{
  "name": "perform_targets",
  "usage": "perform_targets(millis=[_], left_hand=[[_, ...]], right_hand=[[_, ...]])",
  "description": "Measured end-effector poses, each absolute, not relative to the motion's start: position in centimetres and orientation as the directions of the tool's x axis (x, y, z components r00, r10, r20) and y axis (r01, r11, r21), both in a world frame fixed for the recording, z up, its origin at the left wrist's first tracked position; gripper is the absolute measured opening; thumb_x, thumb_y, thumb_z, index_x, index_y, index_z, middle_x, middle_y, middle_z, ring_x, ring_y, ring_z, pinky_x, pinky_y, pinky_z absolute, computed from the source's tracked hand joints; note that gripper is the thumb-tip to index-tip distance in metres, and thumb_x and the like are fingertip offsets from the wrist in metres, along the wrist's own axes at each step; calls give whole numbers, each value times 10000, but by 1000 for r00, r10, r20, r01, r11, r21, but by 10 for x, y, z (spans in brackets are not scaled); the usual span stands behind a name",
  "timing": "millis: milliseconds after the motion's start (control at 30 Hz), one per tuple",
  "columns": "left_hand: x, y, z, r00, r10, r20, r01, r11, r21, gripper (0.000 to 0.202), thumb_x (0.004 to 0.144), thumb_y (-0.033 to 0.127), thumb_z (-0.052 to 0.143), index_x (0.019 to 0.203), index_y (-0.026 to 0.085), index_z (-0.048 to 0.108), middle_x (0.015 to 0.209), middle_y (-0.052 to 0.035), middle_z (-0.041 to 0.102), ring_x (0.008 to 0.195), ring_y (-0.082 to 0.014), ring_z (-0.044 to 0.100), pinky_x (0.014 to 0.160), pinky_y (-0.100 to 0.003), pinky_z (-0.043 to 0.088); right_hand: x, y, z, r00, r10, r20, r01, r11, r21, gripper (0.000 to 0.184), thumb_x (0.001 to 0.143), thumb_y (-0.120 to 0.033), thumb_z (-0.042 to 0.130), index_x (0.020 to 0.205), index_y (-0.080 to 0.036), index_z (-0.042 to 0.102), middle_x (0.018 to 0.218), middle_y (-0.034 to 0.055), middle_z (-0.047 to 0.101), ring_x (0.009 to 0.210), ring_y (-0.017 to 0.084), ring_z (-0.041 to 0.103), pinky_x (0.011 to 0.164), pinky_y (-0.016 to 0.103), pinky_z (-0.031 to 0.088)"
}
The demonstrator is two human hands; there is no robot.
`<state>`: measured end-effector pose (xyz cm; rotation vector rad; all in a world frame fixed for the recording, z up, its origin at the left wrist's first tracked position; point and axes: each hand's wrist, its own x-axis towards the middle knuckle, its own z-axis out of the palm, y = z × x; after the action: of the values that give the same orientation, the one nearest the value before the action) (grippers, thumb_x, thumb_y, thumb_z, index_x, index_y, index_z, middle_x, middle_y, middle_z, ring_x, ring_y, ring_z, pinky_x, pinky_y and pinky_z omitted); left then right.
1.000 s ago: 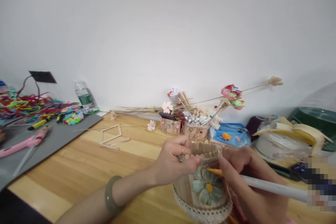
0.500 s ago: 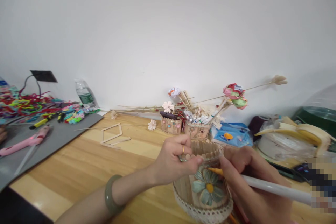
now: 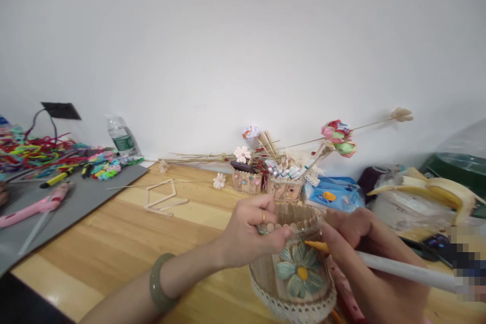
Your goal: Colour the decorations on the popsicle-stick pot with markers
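A round holder made of wooden craft sticks (image 3: pixel 266 268) stands in front of me, with white lace around its base and a blue-green painted flower (image 3: pixel 299 271) with a yellow centre on its side. My left hand (image 3: pixel 256 230), wearing a ring and a jade-coloured bangle (image 3: pixel 161 283), is closed on its near rim, by a thin shiny trim. In my right hand (image 3: pixel 364 253) is a white-barrelled pen (image 3: pixel 410 271) with an orange tip, which points left just above the flower. Whether the tip touches the holder I cannot tell. My right fingertips are close to the rim's right side.
Two smaller stick boxes (image 3: pixel 246 181) with markers and dried stems stand by the wall. Blue wipes (image 3: pixel 334 193) and a banana peel (image 3: pixel 436 187) lie right. Left are a pink glue gun (image 3: pixel 45 205), colourful pipe cleaners (image 3: pixel 34 152), a bottle (image 3: pixel 123 136) and loose craft sticks (image 3: pixel 167 205).
My right hand and the pen have shifted slightly to the right and the orange tip is a little higher. My left hand keeps its grip on the rim.
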<state>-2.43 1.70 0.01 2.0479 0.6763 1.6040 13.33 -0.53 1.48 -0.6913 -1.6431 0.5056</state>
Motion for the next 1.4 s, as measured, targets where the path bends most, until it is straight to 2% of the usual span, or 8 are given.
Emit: perform_targets(millis=[167, 400, 667, 900, 1033, 1200, 1400], left_hand=[[-24, 17, 1, 204, 620, 758, 91, -783, 615, 389, 703, 208, 571, 412, 156, 319, 524, 46, 291, 470, -66, 287, 424, -205, 218], [-26, 17, 1, 207, 624, 754, 109, -780, 616, 394, 701, 213, 563, 417, 162, 295, 525, 44, 288, 468, -69, 285, 423, -211, 216], [-26, 18, 3, 189, 536, 823, 112, -844, 524, 404, 709, 241, 567, 415, 165, 301, 505, 49, 290, 450, -68, 285, 413, -206, 215], [-28, 17, 8, 239, 453, 859, 189, -889, 416, 424, 725, 299, 556, 396, 168, 322, 490, 41, 310, 443, -78, 313, 410, -211, 232], [-29, 18, 9, 229, 401, 887, 168, -914, 370, 418, 740, 306, 552, 405, 161, 348, 488, 43, 314, 441, -72, 315, 413, -204, 240], [-28, 19, 9, 229, 365, 902, 159, -929, 335, 422, 755, 298, 543, 413, 157, 339, 497, 47, 296, 452, -69, 299, 423, -210, 226], [-29, 19, 8, 246, 342, 907, 156, -938, 311, 389, 730, 268, 556, 430, 165, 331, 504, 50, 293, 459, -75, 304, 434, -216, 232]], right_hand=[[134, -5, 16, -107, 649, 753, 170, 758, -630, 305, 796, -118, 523, 589, -220, 324, 491, -69, 326, 422, 85, 308, 374, 212, 274], [136, -4, 14, -132, 692, 710, 182, 721, -668, 305, 817, -166, 514, 593, -227, 317, 490, -65, 339, 423, 96, 315, 376, 221, 276], [135, -6, 19, -122, 699, 705, 128, 715, -687, 298, 809, -154, 519, 584, -218, 334, 497, -63, 346, 439, 89, 329, 381, 204, 290], [134, -7, 25, -147, 627, 765, 204, 776, -597, 303, 787, -134, 521, 569, -211, 326, 463, -72, 340, 376, 67, 294, 328, 181, 251], [134, -6, 25, -149, 620, 770, 179, 783, -596, 300, 786, -129, 517, 571, -216, 327, 440, -74, 344, 361, 70, 306, 324, 182, 258], [135, -6, 26, -170, 607, 776, 221, 791, -570, 306, 774, -122, 523, 560, -216, 325, 420, -77, 348, 332, 66, 297, 316, 190, 253], [134, -7, 25, -147, 655, 741, 203, 753, -625, 308, 771, -162, 538, 542, -217, 339, 431, -65, 393, 367, 84, 370, 353, 201, 305]])
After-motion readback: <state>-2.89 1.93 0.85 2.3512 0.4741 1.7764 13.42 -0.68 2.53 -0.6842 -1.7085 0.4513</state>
